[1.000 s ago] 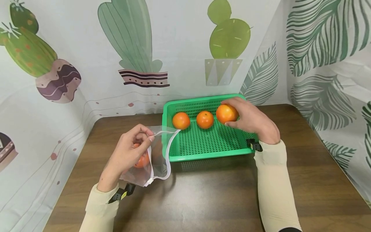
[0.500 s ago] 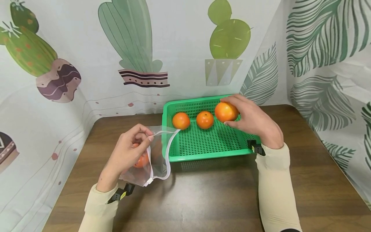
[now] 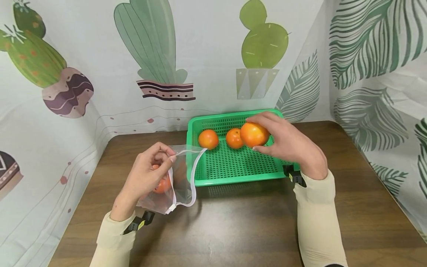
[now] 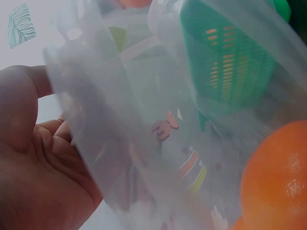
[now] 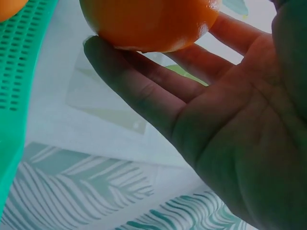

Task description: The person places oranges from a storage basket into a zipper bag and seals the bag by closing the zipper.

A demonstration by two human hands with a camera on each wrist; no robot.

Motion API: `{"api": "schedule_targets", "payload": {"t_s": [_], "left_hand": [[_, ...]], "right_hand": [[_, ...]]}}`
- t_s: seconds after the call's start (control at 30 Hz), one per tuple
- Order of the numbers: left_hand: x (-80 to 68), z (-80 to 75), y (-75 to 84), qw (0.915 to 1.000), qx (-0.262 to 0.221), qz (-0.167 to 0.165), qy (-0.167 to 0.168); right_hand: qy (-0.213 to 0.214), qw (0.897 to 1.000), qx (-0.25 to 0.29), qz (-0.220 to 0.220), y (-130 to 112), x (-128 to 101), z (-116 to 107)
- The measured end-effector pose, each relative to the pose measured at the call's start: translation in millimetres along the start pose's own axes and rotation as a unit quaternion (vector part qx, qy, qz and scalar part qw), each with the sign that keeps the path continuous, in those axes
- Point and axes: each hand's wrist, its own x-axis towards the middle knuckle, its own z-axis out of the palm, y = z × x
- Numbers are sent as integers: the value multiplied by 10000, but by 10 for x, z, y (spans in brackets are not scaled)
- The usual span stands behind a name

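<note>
In the head view, my right hand [image 3: 287, 141] holds an orange-red tomato [image 3: 254, 135] by its sides, over the right half of a green basket [image 3: 240, 180]. The right wrist view shows the same tomato [image 5: 151, 21] at the fingertips. Two more tomatoes lie in the basket, one at the left [image 3: 208, 139] and one in the middle [image 3: 234, 138], partly covered by the held one. My left hand [image 3: 145, 176] pinches the rim of a clear slider zip bag [image 3: 183, 185], whose mouth gapes toward the basket. A tomato [image 4: 278, 177] is inside the bag, partly hidden by the left hand in the head view.
The basket stands at the back of a brown wooden table [image 3: 240, 230], close to a cactus-print cloth [image 3: 213, 55]. The bag's mouth overlaps the basket's left front corner. A leaf-print cloth [image 3: 373, 111] hangs at the right.
My right hand has lifted the tomato slightly and carried it left, so it now overlaps the middle tomato in the head view. The left hand and bag have hardly moved.
</note>
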Motion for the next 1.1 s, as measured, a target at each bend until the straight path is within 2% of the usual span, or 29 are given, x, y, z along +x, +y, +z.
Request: {"api": "schedule_targets", "payload": {"t_s": [0.27, 0.57, 1.1], "left_hand": [[2, -5, -4, 10000, 40, 27, 29], [-5, -19, 0, 10000, 42, 54, 37], [-12, -17, 30, 9997, -240, 3, 15]], "right_hand": [[2, 9991, 16, -434, -119, 16, 27], [-153, 9980, 153, -588, -246, 24, 49], [-379, 9950, 274, -886, -415, 19, 122]]}}
